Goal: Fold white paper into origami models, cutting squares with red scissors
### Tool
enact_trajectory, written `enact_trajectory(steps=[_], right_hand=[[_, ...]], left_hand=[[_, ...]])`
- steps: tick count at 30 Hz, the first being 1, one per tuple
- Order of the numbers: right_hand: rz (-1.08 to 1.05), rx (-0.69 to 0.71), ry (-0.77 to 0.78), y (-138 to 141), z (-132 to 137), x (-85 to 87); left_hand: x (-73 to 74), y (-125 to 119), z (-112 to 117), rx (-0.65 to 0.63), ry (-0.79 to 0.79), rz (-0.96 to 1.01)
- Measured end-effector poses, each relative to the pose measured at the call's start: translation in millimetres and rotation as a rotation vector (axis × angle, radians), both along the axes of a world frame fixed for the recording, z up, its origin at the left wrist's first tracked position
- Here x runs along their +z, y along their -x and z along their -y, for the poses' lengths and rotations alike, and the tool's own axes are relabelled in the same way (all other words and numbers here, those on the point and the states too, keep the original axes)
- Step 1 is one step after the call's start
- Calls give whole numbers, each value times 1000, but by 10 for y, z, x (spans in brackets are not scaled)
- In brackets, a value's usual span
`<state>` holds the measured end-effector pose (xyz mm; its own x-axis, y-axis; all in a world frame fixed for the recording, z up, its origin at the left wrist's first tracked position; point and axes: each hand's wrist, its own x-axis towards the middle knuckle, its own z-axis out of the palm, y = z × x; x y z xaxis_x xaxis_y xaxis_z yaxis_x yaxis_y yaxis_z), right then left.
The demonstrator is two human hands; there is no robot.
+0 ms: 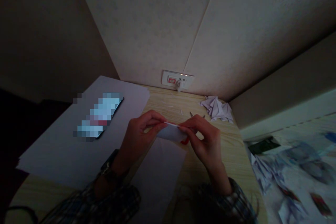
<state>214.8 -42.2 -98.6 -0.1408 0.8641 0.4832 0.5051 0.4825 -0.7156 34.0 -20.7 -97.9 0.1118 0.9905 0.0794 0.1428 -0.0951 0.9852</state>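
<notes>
Between both hands is a small white piece of paper [172,133], held up above the wooden table. My left hand [143,133] pinches its left end between thumb and fingers. The right end is gripped the same way by my right hand [202,134]. Under the hands lies a white paper sheet [160,168]. Behind my right hand, a pair of scissors [185,141] is partly hidden, with a red handle and metal tips showing.
A phone with a lit, blurred screen [101,115] rests on large white paper [63,150] at left. Folded paper pieces [216,108] sit at the table's back right corner. A wall socket [177,79] holds a plug. Crumpled papers and bags lie lower at right.
</notes>
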Motion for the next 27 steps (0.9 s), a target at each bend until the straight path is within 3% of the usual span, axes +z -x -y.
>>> enact_trajectory(steps=[7,27], right_hand=[[36,-3,-23,12,-1,13],[-2,-24,25,6,-36,-41]], left_hand=[[2,-6,-1,-7,-47,-8],[-52,44,6,135,-158,-113]])
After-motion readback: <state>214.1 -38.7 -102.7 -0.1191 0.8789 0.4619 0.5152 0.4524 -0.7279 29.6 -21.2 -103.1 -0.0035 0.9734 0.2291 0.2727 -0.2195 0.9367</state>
